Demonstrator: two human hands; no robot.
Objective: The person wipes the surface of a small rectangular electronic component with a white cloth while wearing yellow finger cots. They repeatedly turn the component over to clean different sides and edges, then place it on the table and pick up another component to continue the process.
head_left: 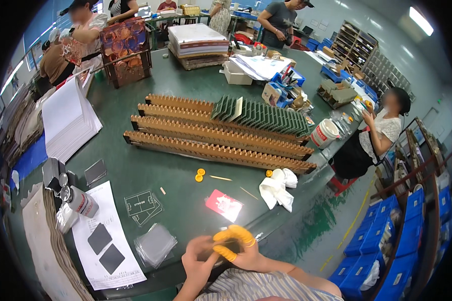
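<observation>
At the table's near edge my left hand [200, 257] and my right hand [246, 255] meet, fingers curled toward each other. Yellow finger cots cover several fingertips of the right hand. Between the fingers there is a dark patch; whether it is a thin thing they pinch, I cannot make out. Just beyond lies a pink and white card [224, 204]. Left of my hands is a stack of clear plastic sleeves [155, 245]. Farther left, two dark square plates [111, 259] rest on a printed white sheet [130, 273]. Loose yellow finger cots [200, 175] lie ahead, near a thin wooden stick [221, 178].
Long slotted wooden racks [211, 145] cross the table, with a row of green boards [261, 116] standing on them. A white cloth [277, 189] lies at right, a metal-topped bottle [80, 200] at left. Paper stacks [70, 120] and co-workers are farther off; blue bins [361, 271] stand at right.
</observation>
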